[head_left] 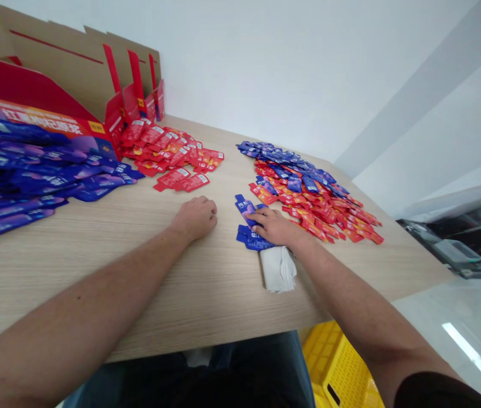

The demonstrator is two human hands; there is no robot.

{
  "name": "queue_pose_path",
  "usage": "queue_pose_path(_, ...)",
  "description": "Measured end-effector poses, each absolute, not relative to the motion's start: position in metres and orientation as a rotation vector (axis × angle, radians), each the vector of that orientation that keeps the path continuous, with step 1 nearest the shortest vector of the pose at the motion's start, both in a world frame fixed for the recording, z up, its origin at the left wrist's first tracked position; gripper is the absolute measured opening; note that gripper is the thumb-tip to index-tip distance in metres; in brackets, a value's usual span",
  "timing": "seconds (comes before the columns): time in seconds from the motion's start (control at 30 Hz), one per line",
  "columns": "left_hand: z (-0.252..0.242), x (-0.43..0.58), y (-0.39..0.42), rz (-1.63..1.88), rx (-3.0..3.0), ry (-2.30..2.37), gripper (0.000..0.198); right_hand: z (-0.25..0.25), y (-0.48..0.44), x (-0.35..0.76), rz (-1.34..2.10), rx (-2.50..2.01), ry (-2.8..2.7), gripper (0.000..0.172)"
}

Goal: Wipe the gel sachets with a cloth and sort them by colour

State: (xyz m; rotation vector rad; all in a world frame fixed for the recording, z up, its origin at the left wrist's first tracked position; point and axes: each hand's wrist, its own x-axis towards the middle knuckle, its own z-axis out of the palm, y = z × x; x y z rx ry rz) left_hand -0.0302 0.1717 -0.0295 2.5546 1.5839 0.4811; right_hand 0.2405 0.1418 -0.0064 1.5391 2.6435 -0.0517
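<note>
My left hand (193, 218) rests on the wooden tabletop (96, 272) with its fingers curled, holding nothing. My right hand (272, 226) lies across a small group of blue sachets (251, 241), its fingertips on a blue sachet (245, 209). Whether it grips them is unclear. A crumpled white cloth (278, 270) sits just below that hand. Beyond it spreads a mixed heap of red and blue sachets (308, 198). Red sachets (164, 150) lie ahead of my left hand, and a large pile of blue sachets (32, 170) covers the table's left side.
An opened red-printed cardboard display box (74, 73) stands at the far left corner against the white wall. A yellow plastic crate (334, 362) sits on the floor below the table's near edge. A glass-topped unit (457, 238) stands to the right.
</note>
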Motion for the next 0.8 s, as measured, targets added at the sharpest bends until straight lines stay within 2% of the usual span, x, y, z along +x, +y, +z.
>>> queue_pose_path(0.17, -0.030, -0.031, 0.174, 0.489, 2.574, 1.558, 0.025, 0.007, 0.109, 0.256, -0.179, 1.577, 2.744, 0.051)
queue_pose_path(0.3, -0.029, -0.031, 0.175, 0.469, 2.564, 1.566, 0.027, 0.026, 0.065, 0.276, -0.108, 2.113, 2.770, 0.050)
queue_pose_path(0.43, -0.029, -0.030, 0.177, 0.445, 2.550, 1.572, 0.028, 0.023, 0.003, 0.283, -0.062, 2.714, 2.373, 0.041)
queue_pose_path(0.57, -0.030, -0.030, 0.178, 0.462, 2.555, 1.569, 0.029, -0.001, -0.043, 0.265, -0.280, 2.791, 2.223, 0.033)
queue_pose_path(0.8, -0.029, -0.032, 0.177, 0.452, 2.569, 1.544, 0.028, -0.021, -0.045, 0.244, -0.083, 2.829, 2.288, 0.067)
